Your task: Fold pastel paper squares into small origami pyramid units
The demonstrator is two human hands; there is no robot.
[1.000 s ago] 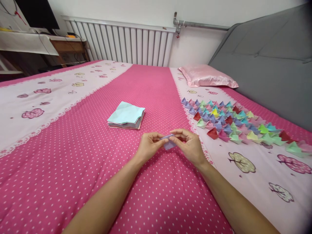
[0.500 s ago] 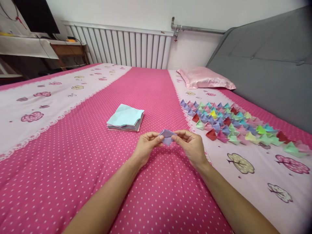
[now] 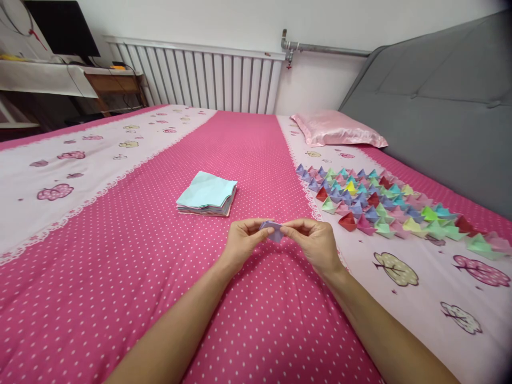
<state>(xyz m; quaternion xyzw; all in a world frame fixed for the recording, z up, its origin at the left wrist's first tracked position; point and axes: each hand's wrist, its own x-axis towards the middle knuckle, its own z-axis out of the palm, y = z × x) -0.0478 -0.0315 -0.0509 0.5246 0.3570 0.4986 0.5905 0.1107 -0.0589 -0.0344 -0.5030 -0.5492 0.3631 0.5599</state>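
A small folded piece of purple paper (image 3: 276, 235) is held up between my two hands, above the pink dotted bedspread. My left hand (image 3: 245, 241) pinches its left side, thumb across the front and fingers behind. On the opposite side, my right hand (image 3: 314, 241) grips the paper between thumb and fingertips. Fingers cover part of the paper, so its full shape is hidden. Beyond my left hand lies a stack of square paper sheets (image 3: 207, 192), light blue on top. To the right of my hands, several rows of small folded paper boats (image 3: 374, 213) in many colours stand on the bed.
The bedspread (image 3: 140, 277) has pink dotted and white printed bands. A pink pillow (image 3: 338, 130) lies at the far right, against a grey padded headboard (image 3: 440, 96). A white radiator (image 3: 200, 74) runs along the wall. At far left a monitor (image 3: 62, 29) stands on a desk.
My left thumb has slid further across the front of the purple paper. The paper sits slightly lower, and less of it shows between my hands. The stack and boats stay in place.
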